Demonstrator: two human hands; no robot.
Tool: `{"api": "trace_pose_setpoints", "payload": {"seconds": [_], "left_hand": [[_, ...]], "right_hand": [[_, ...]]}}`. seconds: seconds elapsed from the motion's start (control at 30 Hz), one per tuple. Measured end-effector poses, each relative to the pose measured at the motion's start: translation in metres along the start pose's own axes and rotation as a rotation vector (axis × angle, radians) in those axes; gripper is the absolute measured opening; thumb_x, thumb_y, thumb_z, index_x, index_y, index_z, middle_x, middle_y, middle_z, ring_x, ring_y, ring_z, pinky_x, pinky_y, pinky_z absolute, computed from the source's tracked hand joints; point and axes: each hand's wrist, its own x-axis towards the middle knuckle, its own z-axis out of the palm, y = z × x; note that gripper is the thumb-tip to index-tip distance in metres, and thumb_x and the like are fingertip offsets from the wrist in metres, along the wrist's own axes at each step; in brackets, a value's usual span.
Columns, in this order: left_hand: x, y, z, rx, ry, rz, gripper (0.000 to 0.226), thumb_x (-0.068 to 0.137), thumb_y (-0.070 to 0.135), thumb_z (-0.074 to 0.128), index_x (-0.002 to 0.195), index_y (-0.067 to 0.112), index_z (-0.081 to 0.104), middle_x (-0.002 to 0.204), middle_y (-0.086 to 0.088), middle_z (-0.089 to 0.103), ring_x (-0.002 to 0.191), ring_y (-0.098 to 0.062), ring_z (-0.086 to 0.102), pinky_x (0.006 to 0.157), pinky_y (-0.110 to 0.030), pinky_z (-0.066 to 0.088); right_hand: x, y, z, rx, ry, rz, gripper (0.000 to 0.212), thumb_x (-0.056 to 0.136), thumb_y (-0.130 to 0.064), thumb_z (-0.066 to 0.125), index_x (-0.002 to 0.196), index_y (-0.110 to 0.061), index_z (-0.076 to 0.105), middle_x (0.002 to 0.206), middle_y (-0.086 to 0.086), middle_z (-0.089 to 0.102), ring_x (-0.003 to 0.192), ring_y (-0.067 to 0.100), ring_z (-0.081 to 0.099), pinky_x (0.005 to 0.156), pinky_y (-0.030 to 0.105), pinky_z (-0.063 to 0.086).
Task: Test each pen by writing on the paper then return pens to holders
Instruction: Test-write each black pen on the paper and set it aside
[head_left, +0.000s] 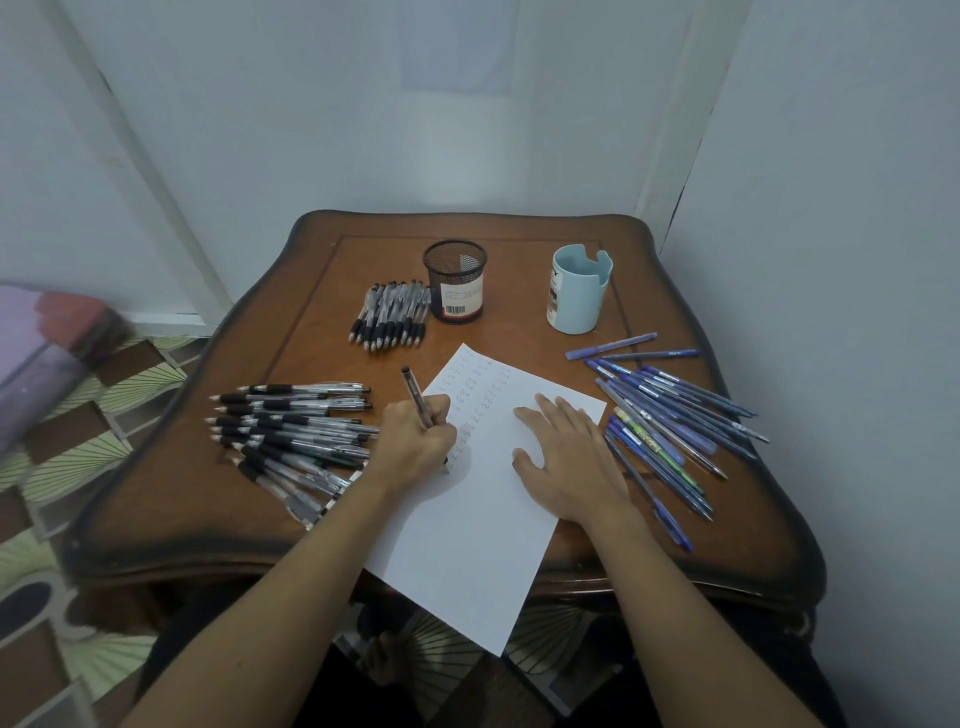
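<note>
Pinching the stiff, light dark pen (413, 389) low on its barrel, our left hand (418, 441) writes; our right hand (569, 462), fingers spread flat, pins the thin paper (467, 545), likely to slide.

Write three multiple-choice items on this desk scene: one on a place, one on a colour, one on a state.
1. Where do the blue pens lie?
A) right of the paper
B) on the floor
C) in a drawer
2. What colour is the cup?
A) red
B) light blue
C) yellow
3. What is the right hand doing?
A) making a fist
B) lifting the cup
C) lying flat on the paper
Answers: 1 A, they fan out past the sheet's right edge; 2 B, its wall is pale blue; 3 C, fingers spread on the sheet.
</note>
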Motion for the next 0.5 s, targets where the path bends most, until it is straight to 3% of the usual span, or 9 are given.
{"api": "trace_pose_setpoints", "payload": {"seconds": [0.27, 0.37, 0.5], "left_hand": [[0.0013, 0.0001, 0.0012, -0.029, 0.009, -0.028, 0.029, 0.059, -0.002, 0.048, 0.052, 0.017, 0.026, 0.053, 0.000, 0.021, 0.053, -0.017, 0.023, 0.047, -0.043, 0.020], [0.0020, -0.0008, 0.0000, -0.010, -0.007, -0.002, 0.025, 0.058, 0.002, 0.045, 0.052, 0.018, 0.026, 0.052, 0.003, 0.021, 0.053, -0.018, 0.022, 0.049, -0.043, 0.019], [0.0037, -0.0004, -0.0014, -0.054, -0.021, -0.023, 0.027, 0.060, 0.000, 0.048, 0.052, 0.018, 0.029, 0.053, -0.001, 0.025, 0.054, -0.017, 0.027, 0.050, -0.040, 0.023]], "right_hand": [[-0.0020, 0.0000, -0.0013, 0.036, 0.026, -0.026, 0.061, 0.091, -0.057, 0.034, 0.150, -0.040, 0.033, 0.165, -0.007, 0.017, 0.153, 0.021, 0.009, 0.115, 0.036, -0.005], [-0.0037, 0.0006, 0.0011, 0.008, 0.054, -0.068, 0.051, 0.097, -0.049, 0.040, 0.148, -0.039, 0.038, 0.163, -0.006, 0.025, 0.151, 0.018, 0.016, 0.115, 0.034, -0.007], [-0.0065, 0.0011, 0.0012, -0.002, 0.050, -0.132, 0.046, 0.100, -0.044, 0.038, 0.145, -0.038, 0.042, 0.159, -0.006, 0.032, 0.147, 0.016, 0.025, 0.118, 0.034, 0.001]]}}
